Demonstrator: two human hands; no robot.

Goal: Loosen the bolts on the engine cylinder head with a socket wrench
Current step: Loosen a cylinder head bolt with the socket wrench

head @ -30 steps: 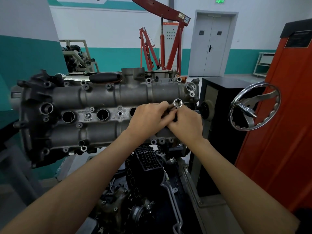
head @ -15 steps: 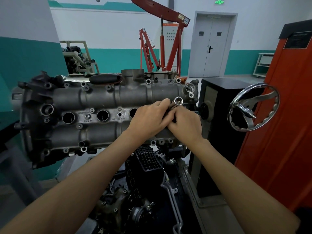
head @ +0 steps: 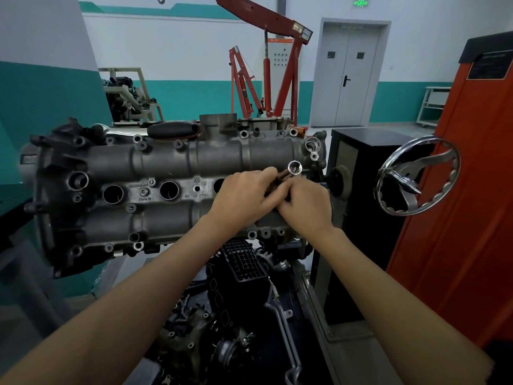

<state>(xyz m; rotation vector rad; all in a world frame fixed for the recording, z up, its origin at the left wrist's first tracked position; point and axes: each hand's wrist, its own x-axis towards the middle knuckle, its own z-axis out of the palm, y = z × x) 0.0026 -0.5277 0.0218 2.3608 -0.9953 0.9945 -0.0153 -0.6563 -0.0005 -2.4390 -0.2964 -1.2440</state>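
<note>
- Left hand point(head: 244, 198) curled over a dark tool shaft, fingers wrapped round it – knuckles up, held against the right-hand part of the cylinder head point(head: 172, 187)
- Right hand point(head: 306, 202) touching the left, fingers curled round the same tool from the other side; what lies under the palms is hidden
- Socket wrench point(head: 290, 172) shows only as a shiny open socket end and a short brownish shaft, sticking out above the two hands and tilted up to the right
- Cylinder head lies crosswise, grey cast metal, three round bores in a row along its middle; bolts point(head: 266, 233) sit in a line along its lower edge, just below the hands
- Black engine parts point(head: 244, 262) beneath the head, between the forearms
- Chrome handwheel point(head: 416, 176) to the right, on a black stand point(head: 358, 168)
- Orange cabinet point(head: 466, 190) at far right
- Red engine crane point(head: 266, 79) behind, near a grey double door point(head: 347, 76)
</note>
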